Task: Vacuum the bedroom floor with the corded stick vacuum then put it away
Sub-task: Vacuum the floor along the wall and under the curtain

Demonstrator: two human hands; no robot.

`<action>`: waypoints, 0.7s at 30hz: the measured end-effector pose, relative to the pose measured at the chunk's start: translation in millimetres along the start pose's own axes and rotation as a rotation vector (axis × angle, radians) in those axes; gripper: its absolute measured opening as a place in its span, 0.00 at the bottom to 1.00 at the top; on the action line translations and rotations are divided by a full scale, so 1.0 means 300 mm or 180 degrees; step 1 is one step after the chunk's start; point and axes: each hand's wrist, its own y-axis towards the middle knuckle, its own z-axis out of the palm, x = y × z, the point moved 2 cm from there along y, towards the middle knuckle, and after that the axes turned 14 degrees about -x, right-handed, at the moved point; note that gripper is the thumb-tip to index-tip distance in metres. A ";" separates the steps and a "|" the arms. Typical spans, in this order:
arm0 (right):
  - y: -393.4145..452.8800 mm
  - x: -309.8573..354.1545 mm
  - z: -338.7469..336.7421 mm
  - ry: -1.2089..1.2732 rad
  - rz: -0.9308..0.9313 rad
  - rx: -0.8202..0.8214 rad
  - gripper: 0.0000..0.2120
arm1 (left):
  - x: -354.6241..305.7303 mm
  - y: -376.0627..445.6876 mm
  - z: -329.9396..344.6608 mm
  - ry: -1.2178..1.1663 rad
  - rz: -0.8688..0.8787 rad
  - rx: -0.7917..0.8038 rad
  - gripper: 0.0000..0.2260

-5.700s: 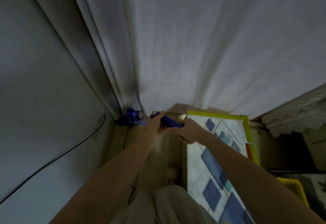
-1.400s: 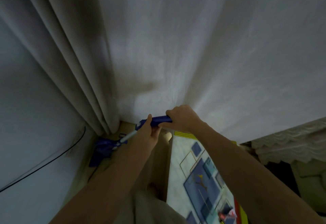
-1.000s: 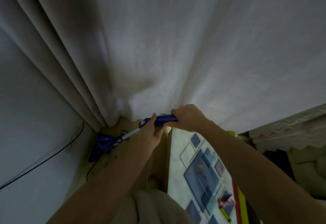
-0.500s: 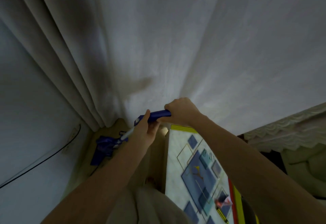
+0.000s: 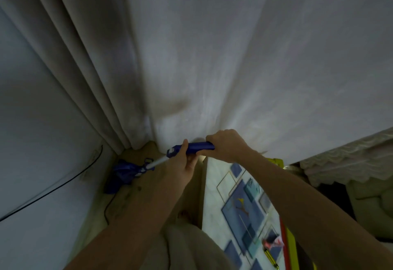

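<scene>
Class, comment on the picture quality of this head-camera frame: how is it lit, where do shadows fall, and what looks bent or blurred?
Head view: dim, bluish light; the curtain folds at left hold deep shadow; the wide lens bows the curtain and wall outward; the vacuum head in the corner is murky; the patterned mat smears toward the lower edge.

Floor (image 5: 131, 197): narrow strip of pale wood-look boards, dim, running between the wall on the left and a patterned mat (image 5: 240, 206) on the right. Blue vacuum head (image 5: 120, 174) sits on the floor in the corner, right by the curtain hem. Thin black cord (image 5: 107, 208) trails along the boards from the head. Mat lies flat, pale with blue rectangles, yellow edge. One bare foot (image 5: 185, 216) on the floor beside the mat's left edge.
</scene>
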 end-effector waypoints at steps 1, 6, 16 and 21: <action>-0.018 0.001 -0.010 -0.0057 -0.0017 -0.0010 0.23 | 0.014 -0.007 -0.004 -0.0013 0.0096 0.0042 0.11; -0.110 0.046 -0.104 -0.0220 0.0089 0.0029 0.23 | 0.074 -0.073 -0.028 -0.0356 0.0134 0.0301 0.12; -0.286 0.292 -0.052 -0.0193 0.0416 0.0040 0.22 | 0.128 -0.152 -0.287 -0.0358 0.0193 0.0321 0.06; -0.227 0.378 -0.100 0.0035 0.0249 0.0064 0.15 | 0.052 -0.141 -0.343 -0.0545 0.0146 0.0159 0.08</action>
